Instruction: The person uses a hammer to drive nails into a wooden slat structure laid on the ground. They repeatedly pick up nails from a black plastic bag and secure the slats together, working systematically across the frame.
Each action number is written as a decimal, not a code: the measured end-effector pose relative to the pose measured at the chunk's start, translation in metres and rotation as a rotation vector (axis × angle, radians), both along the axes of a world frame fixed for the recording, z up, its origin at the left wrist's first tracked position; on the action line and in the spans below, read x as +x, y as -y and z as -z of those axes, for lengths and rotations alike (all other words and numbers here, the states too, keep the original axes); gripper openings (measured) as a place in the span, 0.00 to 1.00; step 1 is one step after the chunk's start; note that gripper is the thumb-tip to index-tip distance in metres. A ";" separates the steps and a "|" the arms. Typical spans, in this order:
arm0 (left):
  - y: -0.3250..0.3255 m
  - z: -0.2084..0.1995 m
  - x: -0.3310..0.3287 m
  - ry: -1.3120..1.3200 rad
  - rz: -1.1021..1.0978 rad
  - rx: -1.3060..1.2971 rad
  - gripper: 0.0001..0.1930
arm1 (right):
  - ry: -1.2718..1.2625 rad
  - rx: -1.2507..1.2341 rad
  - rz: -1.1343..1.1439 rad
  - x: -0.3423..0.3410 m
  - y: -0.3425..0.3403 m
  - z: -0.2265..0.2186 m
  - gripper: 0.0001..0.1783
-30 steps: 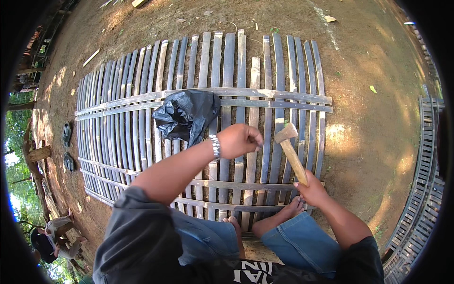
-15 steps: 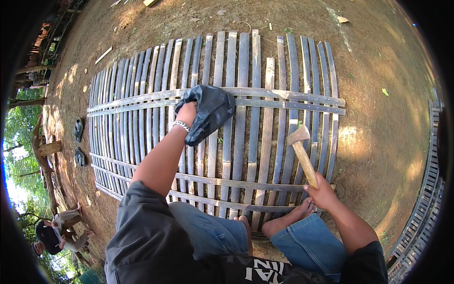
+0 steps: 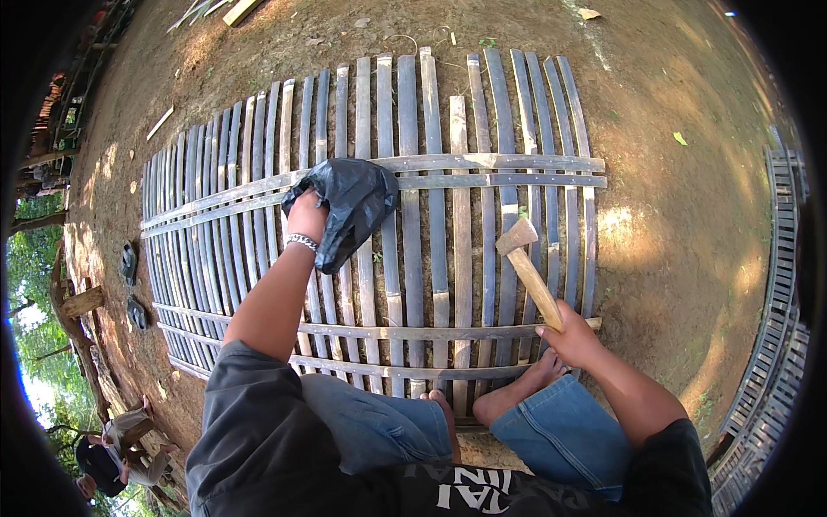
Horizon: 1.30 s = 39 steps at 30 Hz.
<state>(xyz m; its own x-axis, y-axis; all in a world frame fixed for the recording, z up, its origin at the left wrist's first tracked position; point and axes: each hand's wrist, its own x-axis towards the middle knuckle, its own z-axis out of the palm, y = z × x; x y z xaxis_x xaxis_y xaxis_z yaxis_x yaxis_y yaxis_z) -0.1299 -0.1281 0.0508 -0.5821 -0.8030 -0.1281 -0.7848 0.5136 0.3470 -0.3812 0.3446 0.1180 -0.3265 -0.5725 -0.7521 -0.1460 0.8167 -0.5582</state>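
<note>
A crumpled black plastic bag (image 3: 357,207) lies on the far pair of cross strips of a bamboo slat panel (image 3: 413,258). My left hand (image 3: 307,217), with a chain bracelet at the wrist, reaches into the bag's near left side; its fingers are hidden there, so their grip does not show. To the right, my right hand (image 3: 570,334) is closed around the wooden handle of a hatchet (image 3: 536,284). The hatchet's worn metal head points away from me, over the right-hand slats. Dark slats and a few paler ones lie side by side under two pairs of cross strips.
My bare feet (image 3: 534,379) are at the panel's near edge. Sandals (image 3: 129,263) lie on the dirt at left, with a person (image 3: 121,452) beyond at lower left. Another slatted panel (image 3: 767,327) curves along the right rim. Wood pieces (image 3: 241,10) lie at the far left.
The whole view has shifted, so the panel, bag and both hands appear farther left. My left hand is still at the bag and my right still holds the hatchet.
</note>
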 end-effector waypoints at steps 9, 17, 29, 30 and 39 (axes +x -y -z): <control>-0.029 -0.095 0.012 -0.116 -0.197 0.405 0.10 | 0.079 0.013 0.029 0.000 -0.002 0.002 0.25; -0.111 -0.159 -0.026 -0.465 0.308 0.721 0.05 | 0.455 -0.381 0.575 0.043 0.050 -0.035 0.22; -0.189 -0.129 -0.093 -0.365 0.068 1.319 0.09 | 0.416 -0.684 0.731 0.042 0.128 -0.068 0.19; -0.191 -0.128 -0.094 -0.361 0.056 1.337 0.09 | 0.410 -0.687 0.736 0.042 0.126 -0.065 0.19; -0.211 -0.127 -0.103 -0.236 0.268 0.903 0.11 | 0.324 -0.505 0.664 0.043 0.109 -0.049 0.17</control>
